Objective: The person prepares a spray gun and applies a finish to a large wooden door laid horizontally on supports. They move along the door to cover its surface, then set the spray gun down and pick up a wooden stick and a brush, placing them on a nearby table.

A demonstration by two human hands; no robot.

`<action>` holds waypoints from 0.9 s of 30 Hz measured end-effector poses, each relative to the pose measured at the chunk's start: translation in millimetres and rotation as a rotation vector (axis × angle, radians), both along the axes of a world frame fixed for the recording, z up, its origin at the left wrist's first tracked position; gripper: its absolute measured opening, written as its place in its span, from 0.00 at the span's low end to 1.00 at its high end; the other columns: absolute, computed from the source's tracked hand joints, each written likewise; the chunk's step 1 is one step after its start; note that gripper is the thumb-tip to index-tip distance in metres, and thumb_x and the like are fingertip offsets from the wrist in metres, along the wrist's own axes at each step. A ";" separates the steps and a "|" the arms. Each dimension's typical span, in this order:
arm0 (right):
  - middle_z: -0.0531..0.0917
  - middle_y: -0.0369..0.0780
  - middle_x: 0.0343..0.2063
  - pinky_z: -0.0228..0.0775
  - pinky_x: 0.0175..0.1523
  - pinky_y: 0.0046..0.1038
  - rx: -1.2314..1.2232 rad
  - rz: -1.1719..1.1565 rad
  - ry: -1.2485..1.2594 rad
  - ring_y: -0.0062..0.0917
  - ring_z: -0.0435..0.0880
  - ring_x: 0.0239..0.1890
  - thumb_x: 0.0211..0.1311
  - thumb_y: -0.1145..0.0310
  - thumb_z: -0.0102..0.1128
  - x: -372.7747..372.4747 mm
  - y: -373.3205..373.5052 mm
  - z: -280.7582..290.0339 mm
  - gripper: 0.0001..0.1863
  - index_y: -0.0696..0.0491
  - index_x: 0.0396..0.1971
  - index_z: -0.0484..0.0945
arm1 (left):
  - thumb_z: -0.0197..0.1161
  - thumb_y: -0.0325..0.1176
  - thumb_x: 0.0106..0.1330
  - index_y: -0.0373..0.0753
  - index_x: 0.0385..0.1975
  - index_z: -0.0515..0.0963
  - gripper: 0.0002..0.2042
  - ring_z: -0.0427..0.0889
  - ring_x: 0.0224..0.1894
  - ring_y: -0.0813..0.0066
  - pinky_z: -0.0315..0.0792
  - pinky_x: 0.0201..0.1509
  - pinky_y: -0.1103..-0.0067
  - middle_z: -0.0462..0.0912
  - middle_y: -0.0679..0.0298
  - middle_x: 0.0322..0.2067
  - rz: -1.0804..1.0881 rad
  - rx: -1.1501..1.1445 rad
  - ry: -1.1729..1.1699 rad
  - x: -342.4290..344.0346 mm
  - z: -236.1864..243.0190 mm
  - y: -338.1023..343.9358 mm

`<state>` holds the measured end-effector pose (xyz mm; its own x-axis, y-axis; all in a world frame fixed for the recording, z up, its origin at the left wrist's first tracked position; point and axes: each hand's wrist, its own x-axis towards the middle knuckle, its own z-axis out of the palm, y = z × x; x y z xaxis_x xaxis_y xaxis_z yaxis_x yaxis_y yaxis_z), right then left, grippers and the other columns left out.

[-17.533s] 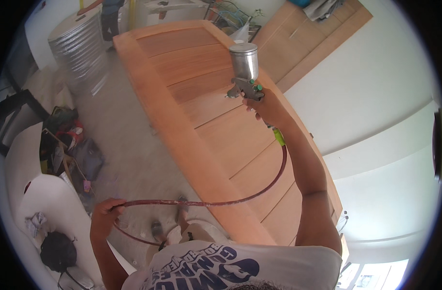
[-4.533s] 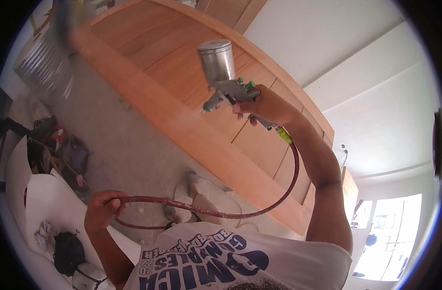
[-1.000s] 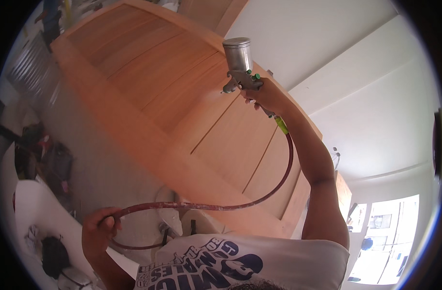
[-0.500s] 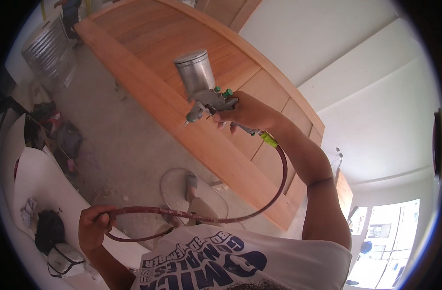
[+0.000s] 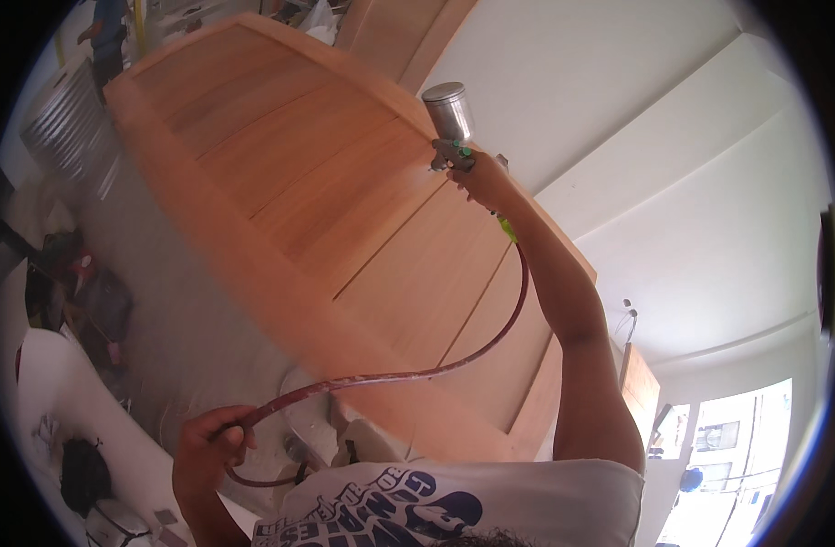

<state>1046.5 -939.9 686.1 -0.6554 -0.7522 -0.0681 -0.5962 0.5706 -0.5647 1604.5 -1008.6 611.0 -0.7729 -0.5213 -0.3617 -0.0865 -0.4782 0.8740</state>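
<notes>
Beyond our left hand (image 5: 207, 447) spreads the grey floor (image 5: 162, 246); that hand is curled closed around the hose (image 5: 381, 377). Right of it, we have the wooden panel (image 5: 417, 273). Our right hand (image 5: 484, 180) grips the spray gun (image 5: 451, 156), the cup (image 5: 450, 111) above the hand and faint mist at the nozzle on its left. Lower right of that hand shines a window (image 5: 723, 465).

The head-worn fisheye camera looked down, T-shirt (image 5: 495, 495) near at six o'clock, panelled wooden door (image 5: 321, 219) farther toward ten.
</notes>
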 end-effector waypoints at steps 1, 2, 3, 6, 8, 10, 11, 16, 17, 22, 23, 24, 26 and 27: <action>0.81 0.37 0.25 0.74 0.25 0.25 -0.038 -0.011 0.018 0.21 0.80 0.22 0.63 0.65 0.65 -29.1 -3.2 -9.7 0.16 0.58 0.46 0.79 | 0.64 0.32 0.66 0.27 0.54 0.78 0.19 0.67 0.20 0.83 0.63 0.25 0.83 0.82 0.61 0.28 0.009 0.037 0.014 -13.7 2.1 1.5; 0.81 0.37 0.25 0.75 0.25 0.25 -0.073 -0.024 0.037 0.21 0.80 0.21 0.63 0.65 0.65 -55.0 -5.9 -19.6 0.17 0.59 0.47 0.79 | 0.64 0.31 0.66 0.27 0.54 0.77 0.19 0.67 0.21 0.83 0.63 0.25 0.83 0.82 0.61 0.29 0.014 0.077 0.028 -26.2 2.1 1.0; 0.81 0.38 0.25 0.75 0.25 0.26 -0.077 -0.025 0.064 0.21 0.80 0.21 0.63 0.66 0.65 -83.3 -7.2 -24.7 0.17 0.59 0.48 0.79 | 0.63 0.30 0.67 0.27 0.55 0.77 0.19 0.68 0.21 0.83 0.63 0.25 0.83 0.82 0.60 0.29 0.028 0.092 0.007 -42.8 5.9 5.2; 0.81 0.39 0.25 0.75 0.25 0.27 -0.111 -0.035 0.177 0.22 0.79 0.21 0.62 0.67 0.64 -162.2 -11.7 -42.8 0.19 0.59 0.50 0.78 | 0.60 0.26 0.68 0.26 0.56 0.76 0.18 0.68 0.22 0.82 0.64 0.26 0.83 0.82 0.59 0.31 0.038 0.128 -0.016 -86.6 9.7 7.1; 0.81 0.39 0.24 0.75 0.24 0.27 -0.141 -0.040 0.293 0.21 0.79 0.21 0.61 0.69 0.64 -207.3 -12.6 -49.5 0.19 0.59 0.51 0.78 | 0.59 0.24 0.68 0.26 0.57 0.75 0.18 0.68 0.22 0.82 0.64 0.26 0.83 0.82 0.59 0.31 0.017 0.158 0.020 -109.2 10.4 6.9; 0.84 0.48 0.34 0.78 0.39 0.37 -0.080 -0.079 0.356 0.36 0.85 0.36 0.61 0.69 0.63 -237.6 -11.6 -49.6 0.22 0.58 0.55 0.76 | 0.58 0.24 0.69 0.27 0.58 0.74 0.18 0.68 0.23 0.82 0.64 0.26 0.83 0.82 0.59 0.33 -0.003 0.182 0.061 -128.4 13.3 6.5; 0.84 0.51 0.39 0.76 0.46 0.41 -0.066 -0.112 0.391 0.43 0.84 0.42 0.62 0.69 0.63 -249.5 -7.5 -49.0 0.22 0.57 0.56 0.75 | 0.58 0.24 0.69 0.27 0.58 0.74 0.19 0.68 0.23 0.81 0.64 0.26 0.83 0.82 0.59 0.33 -0.014 0.193 0.084 -134.8 13.6 5.5; 0.85 0.52 0.38 0.79 0.47 0.42 -0.069 -0.149 0.514 0.45 0.86 0.43 0.62 0.69 0.62 -250.7 11.4 -37.9 0.22 0.56 0.56 0.74 | 0.59 0.26 0.69 0.27 0.58 0.74 0.19 0.68 0.22 0.82 0.64 0.26 0.83 0.82 0.59 0.33 -0.029 0.157 0.048 -136.0 14.0 6.2; 0.85 0.49 0.36 0.79 0.42 0.38 -0.062 -0.165 0.378 0.40 0.86 0.39 0.61 0.69 0.63 -246.6 19.8 -33.4 0.21 0.58 0.54 0.76 | 0.60 0.26 0.68 0.27 0.57 0.75 0.19 0.68 0.22 0.82 0.64 0.26 0.83 0.82 0.60 0.32 -0.023 0.147 0.026 -131.3 14.6 4.9; 0.81 0.39 0.26 0.75 0.25 0.25 -0.130 -0.050 -0.014 0.20 0.81 0.25 0.61 0.67 0.66 -130.8 38.2 9.5 0.15 0.62 0.43 0.79 | 0.62 0.30 0.67 0.29 0.53 0.78 0.17 0.68 0.21 0.84 0.64 0.25 0.84 0.82 0.62 0.27 0.055 0.052 -0.046 -74.5 5.8 10.8; 0.81 0.39 0.26 0.75 0.26 0.25 -0.121 -0.043 -0.056 0.21 0.81 0.26 0.62 0.67 0.66 -109.6 43.9 11.4 0.15 0.62 0.42 0.78 | 0.63 0.31 0.67 0.29 0.52 0.79 0.17 0.68 0.21 0.84 0.64 0.25 0.84 0.82 0.63 0.26 0.063 0.037 -0.045 -61.9 2.6 14.3; 0.81 0.39 0.26 0.76 0.27 0.25 -0.113 -0.036 -0.094 0.21 0.81 0.26 0.62 0.66 0.66 -85.0 50.7 14.9 0.15 0.62 0.41 0.78 | 0.63 0.31 0.67 0.30 0.51 0.79 0.16 0.68 0.21 0.84 0.64 0.25 0.84 0.82 0.63 0.26 0.037 0.034 -0.053 -45.6 -1.0 20.0; 0.81 0.38 0.26 0.76 0.28 0.25 -0.116 0.001 -0.166 0.22 0.82 0.27 0.62 0.66 0.66 -28.1 52.1 21.5 0.14 0.62 0.39 0.78 | 0.63 0.32 0.66 0.30 0.50 0.80 0.16 0.69 0.21 0.84 0.64 0.25 0.84 0.82 0.63 0.27 0.001 0.013 -0.070 -8.8 -5.7 28.2; 0.81 0.38 0.27 0.76 0.28 0.25 -0.119 0.022 -0.197 0.21 0.82 0.28 0.62 0.66 0.67 5.1 52.2 24.8 0.14 0.61 0.39 0.79 | 0.63 0.32 0.66 0.30 0.50 0.80 0.16 0.69 0.21 0.85 0.64 0.26 0.84 0.82 0.64 0.27 0.001 -0.039 -0.106 9.6 -8.6 32.9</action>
<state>1051.6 -887.6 710.9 -0.6212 -0.7768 -0.1034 -0.4793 0.4811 -0.7340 1614.1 -975.7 602.4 -0.7307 -0.5374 -0.4211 -0.1791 -0.4443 0.8778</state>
